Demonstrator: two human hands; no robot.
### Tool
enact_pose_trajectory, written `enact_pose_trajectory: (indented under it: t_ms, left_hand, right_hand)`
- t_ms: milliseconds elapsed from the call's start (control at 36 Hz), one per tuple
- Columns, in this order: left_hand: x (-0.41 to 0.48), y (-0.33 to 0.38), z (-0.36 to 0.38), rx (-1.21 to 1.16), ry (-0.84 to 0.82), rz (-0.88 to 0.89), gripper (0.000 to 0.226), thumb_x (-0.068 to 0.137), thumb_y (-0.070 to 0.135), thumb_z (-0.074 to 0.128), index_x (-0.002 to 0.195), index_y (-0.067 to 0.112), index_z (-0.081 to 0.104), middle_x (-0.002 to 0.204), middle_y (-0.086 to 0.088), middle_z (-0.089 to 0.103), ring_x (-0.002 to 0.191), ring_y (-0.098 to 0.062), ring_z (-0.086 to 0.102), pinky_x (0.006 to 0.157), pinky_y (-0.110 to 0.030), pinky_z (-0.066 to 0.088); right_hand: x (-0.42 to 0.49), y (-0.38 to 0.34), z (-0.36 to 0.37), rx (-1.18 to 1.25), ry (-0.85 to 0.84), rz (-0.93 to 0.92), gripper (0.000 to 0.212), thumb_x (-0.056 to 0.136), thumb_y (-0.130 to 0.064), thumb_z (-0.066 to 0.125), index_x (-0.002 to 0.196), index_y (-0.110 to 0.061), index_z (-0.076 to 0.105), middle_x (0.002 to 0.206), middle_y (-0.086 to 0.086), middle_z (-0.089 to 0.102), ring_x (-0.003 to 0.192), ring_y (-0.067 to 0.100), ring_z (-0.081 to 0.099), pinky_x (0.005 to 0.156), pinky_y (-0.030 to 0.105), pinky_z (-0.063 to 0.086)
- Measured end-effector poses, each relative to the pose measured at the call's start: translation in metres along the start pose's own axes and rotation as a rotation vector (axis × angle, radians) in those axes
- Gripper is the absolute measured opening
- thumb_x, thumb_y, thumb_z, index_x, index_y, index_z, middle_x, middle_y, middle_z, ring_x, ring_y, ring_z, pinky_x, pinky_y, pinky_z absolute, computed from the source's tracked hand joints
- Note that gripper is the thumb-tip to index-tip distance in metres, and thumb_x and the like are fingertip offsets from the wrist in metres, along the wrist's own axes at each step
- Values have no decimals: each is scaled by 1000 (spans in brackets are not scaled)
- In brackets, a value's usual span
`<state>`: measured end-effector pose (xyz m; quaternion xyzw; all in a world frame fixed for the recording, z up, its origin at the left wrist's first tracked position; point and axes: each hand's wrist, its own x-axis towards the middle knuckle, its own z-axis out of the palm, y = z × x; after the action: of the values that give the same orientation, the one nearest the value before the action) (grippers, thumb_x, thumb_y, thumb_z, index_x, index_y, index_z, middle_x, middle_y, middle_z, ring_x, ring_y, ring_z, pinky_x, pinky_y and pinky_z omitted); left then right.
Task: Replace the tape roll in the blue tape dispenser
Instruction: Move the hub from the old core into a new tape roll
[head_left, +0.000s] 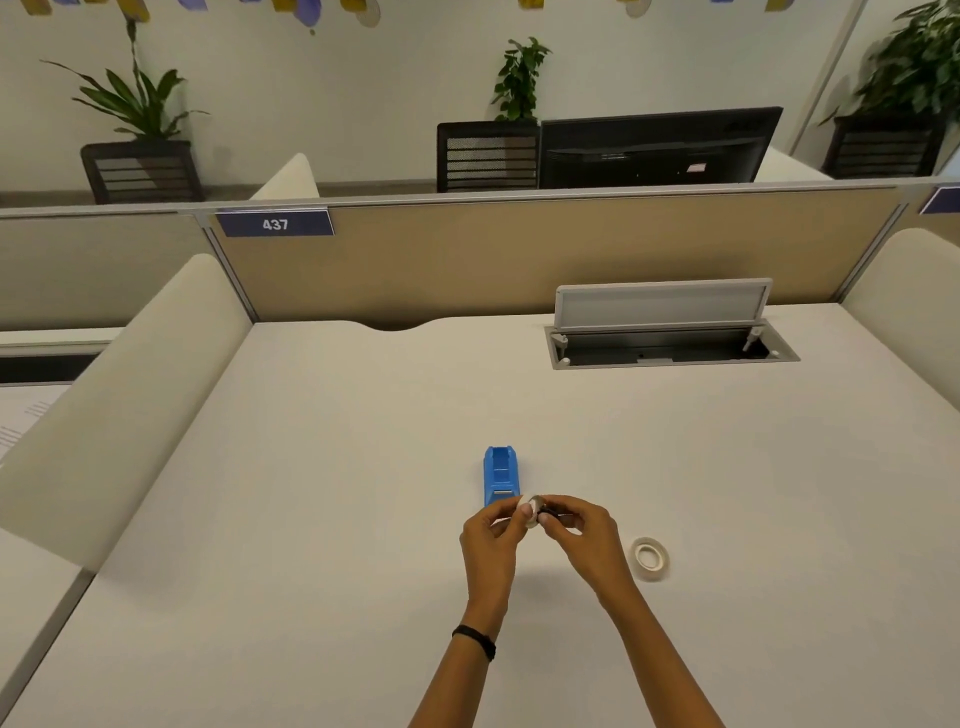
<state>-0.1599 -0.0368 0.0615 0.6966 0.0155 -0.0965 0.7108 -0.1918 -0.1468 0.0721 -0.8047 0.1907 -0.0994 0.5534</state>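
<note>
The blue plastic tape dispenser (501, 475) is observed standing on the white desk surface (363, 519), its roll cradle seen empty from above, just beyond the two hands. A small whitish tape ring (532, 512) is held above the surface between both hands, right at the near end of the dispenser. The grip of the left hand (493, 540) is pressed together on the ring's left side, thumb and fingertips pinching it. The grip of the right hand (582, 535) is closed on a small dark piece (548, 515) at the ring's right side; whether that piece sits within the ring cannot be told. A second white tape roll (650, 558) is noted lying flat on the surface, near the right hand and apart from it. A black band (475, 640) is worn on the left wrist.
</note>
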Motion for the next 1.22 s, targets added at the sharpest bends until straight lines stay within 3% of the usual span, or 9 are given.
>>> enact_pose_trajectory:
  t_ms: [56,111,194,278,500,917,1000,1056,1222]
  left_hand:
    - [3,-1,0,-5,11,-14,13,81,24,67,94,25,68,96,-3,70,88,-16,68,81,-27,57]
    - [6,-3,-1,-25,23,-26,17,83,20,65,100,19,67,99,-5,69,89,-18,67,79,-27,58]
    - [9,-3,-2,-82,38,-33,22,85,16,62,107,13,61,101,-5,67,90,-17,67,68,-20,57]
    - [13,-6,-3,-80,56,-37,14,87,15,60,100,12,57,101,-5,66,91,-15,67,66,-17,57]
    - [20,-15,-1,-37,-66,-89,22,90,21,54,107,11,65,108,-5,66,98,-16,65,73,-16,56]
    - [22,-22,5,-70,-208,-186,23,87,22,58,108,14,63,109,-6,67,101,-20,65,86,-26,55]
    - [23,-23,7,-59,-210,-207,18,87,20,58,105,17,63,108,-5,66,99,-18,65,78,-20,56]
    - [24,-23,9,-40,-228,-224,17,87,20,58,104,19,63,107,-2,66,97,-15,64,72,-15,55]
    - [25,-24,10,14,-271,-226,12,87,22,59,93,32,62,101,6,66,97,-11,63,71,-14,54]
  right_hand:
    - [3,2,1,5,-14,16,19,82,-16,64,100,-14,66,97,8,70,85,19,65,81,37,57]
    - [5,2,2,11,-12,22,19,81,-15,65,100,-14,65,95,8,69,84,21,66,81,43,57]
    - [8,2,5,28,19,17,21,79,-13,68,98,-16,60,90,8,67,79,22,65,77,35,58]
    - [13,1,9,27,33,14,22,77,-13,70,96,-16,58,88,7,64,77,17,63,64,9,51]
    - [15,5,13,57,54,-4,24,75,-14,71,96,-14,60,91,3,66,82,12,63,61,2,48]
    - [26,26,2,80,63,11,6,80,-19,66,86,-17,69,81,1,70,73,7,66,63,8,52]
    - [29,29,1,90,156,19,6,84,-13,62,86,-18,66,88,2,67,79,10,63,66,19,55]
    - [32,34,-1,60,181,34,11,85,-11,60,89,-18,66,92,-2,65,82,8,60,64,11,51]
    - [40,48,-9,28,-11,124,14,85,-12,59,95,-16,69,89,2,68,82,16,64,55,17,56]
